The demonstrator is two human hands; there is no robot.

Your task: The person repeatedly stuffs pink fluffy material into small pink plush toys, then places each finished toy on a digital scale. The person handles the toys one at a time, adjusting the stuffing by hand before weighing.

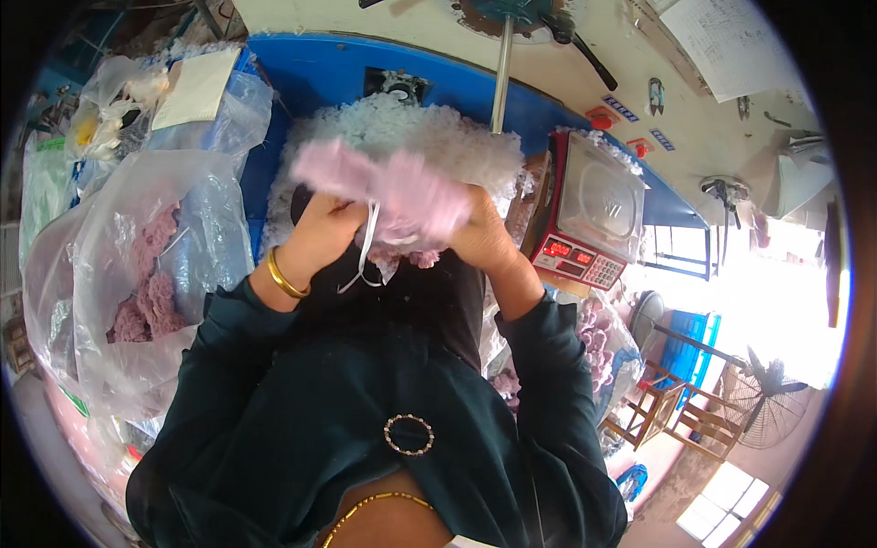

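Between my hands, above my lap, is a soft pink plush piece (402, 187), smeared by motion, with a thin white ribbon (370, 239) dangling from it. My left hand (324, 228) is closed on its left side, the thumb along the near edge. My right hand (480, 233) grips the right side, its fingers partly hidden by the plush. More mauve plush (422, 258) shows just below; whether it belongs to the same piece I cannot tell. Behind my hands lies a heap of white fluffy stuffing (365, 132).
Right of the stuffing stands a red digital scale (585, 210) with a transparent tray. A metal tube (502, 73) reaches toward the heap from a machine. At left, transparent plastic bags (91, 265) hold mauve plush pieces (151, 306). A blue-edged bench (311, 59) runs behind.
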